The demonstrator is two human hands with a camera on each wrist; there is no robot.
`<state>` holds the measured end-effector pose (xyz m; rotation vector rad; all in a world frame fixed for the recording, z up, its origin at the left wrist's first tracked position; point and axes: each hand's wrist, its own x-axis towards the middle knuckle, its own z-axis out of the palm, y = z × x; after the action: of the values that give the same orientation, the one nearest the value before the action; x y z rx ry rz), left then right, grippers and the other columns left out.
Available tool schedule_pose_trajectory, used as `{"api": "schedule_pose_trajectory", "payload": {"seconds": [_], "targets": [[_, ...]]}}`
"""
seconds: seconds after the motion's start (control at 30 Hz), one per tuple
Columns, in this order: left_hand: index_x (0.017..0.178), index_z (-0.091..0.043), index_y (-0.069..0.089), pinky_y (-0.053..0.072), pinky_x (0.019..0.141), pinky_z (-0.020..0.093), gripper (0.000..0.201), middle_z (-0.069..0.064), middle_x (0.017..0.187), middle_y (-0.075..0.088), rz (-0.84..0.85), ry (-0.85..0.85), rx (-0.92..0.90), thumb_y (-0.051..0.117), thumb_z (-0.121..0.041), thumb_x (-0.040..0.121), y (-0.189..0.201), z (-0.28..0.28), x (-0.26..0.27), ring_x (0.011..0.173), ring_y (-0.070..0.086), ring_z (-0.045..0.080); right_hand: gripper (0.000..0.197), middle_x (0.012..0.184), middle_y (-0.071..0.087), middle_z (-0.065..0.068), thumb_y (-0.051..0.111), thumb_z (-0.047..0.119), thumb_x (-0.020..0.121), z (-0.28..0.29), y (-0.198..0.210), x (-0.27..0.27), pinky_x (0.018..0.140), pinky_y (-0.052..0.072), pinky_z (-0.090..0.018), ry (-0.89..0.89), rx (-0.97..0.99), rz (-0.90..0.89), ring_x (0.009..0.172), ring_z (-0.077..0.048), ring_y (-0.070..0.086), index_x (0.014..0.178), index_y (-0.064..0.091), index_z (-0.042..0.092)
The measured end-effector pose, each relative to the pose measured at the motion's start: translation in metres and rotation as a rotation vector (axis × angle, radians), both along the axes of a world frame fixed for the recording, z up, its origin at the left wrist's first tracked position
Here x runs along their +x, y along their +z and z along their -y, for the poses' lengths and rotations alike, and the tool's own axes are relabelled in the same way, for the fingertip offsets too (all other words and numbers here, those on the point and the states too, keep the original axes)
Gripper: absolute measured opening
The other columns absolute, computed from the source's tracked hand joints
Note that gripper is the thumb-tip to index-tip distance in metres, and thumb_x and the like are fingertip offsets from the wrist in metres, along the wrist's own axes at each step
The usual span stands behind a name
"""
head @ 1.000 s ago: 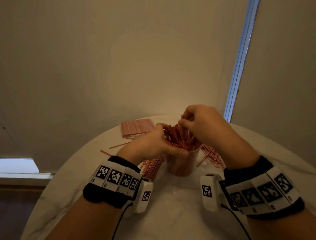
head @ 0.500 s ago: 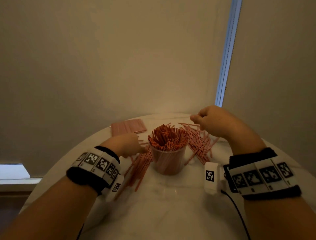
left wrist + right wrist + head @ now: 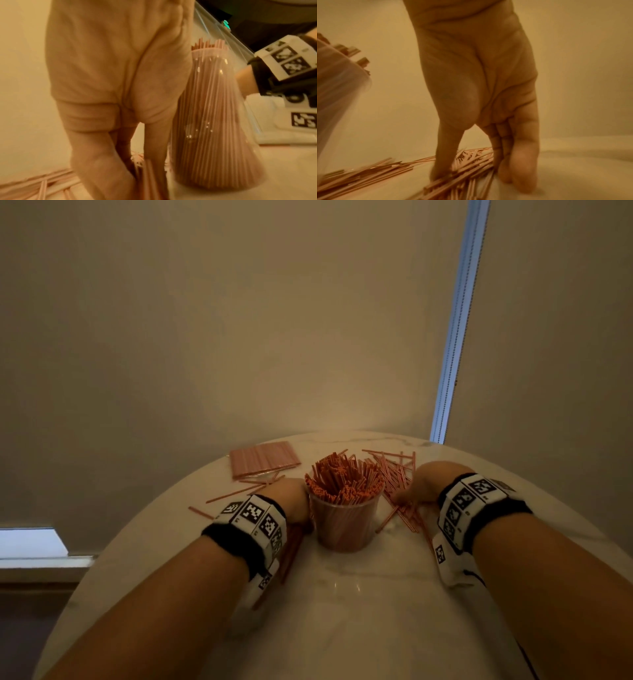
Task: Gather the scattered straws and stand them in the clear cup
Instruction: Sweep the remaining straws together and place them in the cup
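- Clear cup (image 3: 344,520) stands upright on the marble table (image 3: 342,611), between the two hands, packed with upright pink straws (image 3: 344,482).
- Left hand (image 3: 291,501) just beside the cup's left wall, down on the tabletop. Left wrist view: thumb and fingers (image 3: 102,169) curled round a bunch of loose straws (image 3: 149,175) lying at the cup's foot.
- Right hand (image 3: 419,486) just right of the cup, lowered into the scattered pile (image 3: 394,474). Right wrist view: thumb (image 3: 447,155) on one side and fingertips (image 3: 522,169) on the other close in on a cluster of straws (image 3: 471,169) on the table; a pinch-like grasp, picture blurred.
- More loose straws (image 3: 239,494) lie beyond the left hand.
- Flat packet of straws (image 3: 263,458) farther out past the left hand, near the table's far edge.
- Marker bands on both wrists (image 3: 255,518).
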<state>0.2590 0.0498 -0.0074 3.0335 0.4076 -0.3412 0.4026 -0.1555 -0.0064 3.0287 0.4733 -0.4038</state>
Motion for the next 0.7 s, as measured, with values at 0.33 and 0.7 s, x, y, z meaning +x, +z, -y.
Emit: {"api": "schedule_pose_trajectory", "payload": {"seconds": [0.33, 0.7], "targets": [[0.108, 0.003, 0.068, 0.061, 0.090, 0.048, 0.016, 0.018, 0.101, 0.075, 0.181, 0.480, -0.770, 0.070, -0.005, 0.094, -0.006, -0.035, -0.039, 0.096, 0.073, 0.031, 0.022, 0.074, 0.060, 0.002, 0.078, 0.026, 0.078, 0.002, 0.006, -0.036, 0.067, 0.046, -0.029, 0.075, -0.177, 0.001, 0.061, -0.013, 0.053, 0.097, 0.073, 0.015], [0.112, 0.001, 0.054, 0.059, 0.074, 0.045, 0.018, 0.020, 0.101, 0.062, 0.319, 0.607, -1.290, 0.040, 0.008, 0.103, 0.001, -0.020, -0.071, 0.088, 0.068, 0.031, 0.031, 0.129, 0.063, -0.013, 0.058, 0.013, 0.097, 0.024, 0.029, -0.073, 0.099, 0.052, -0.034, 0.000, -0.027, -0.074, 0.116, -0.026, 0.063, 0.126, 0.061, 0.003]]}}
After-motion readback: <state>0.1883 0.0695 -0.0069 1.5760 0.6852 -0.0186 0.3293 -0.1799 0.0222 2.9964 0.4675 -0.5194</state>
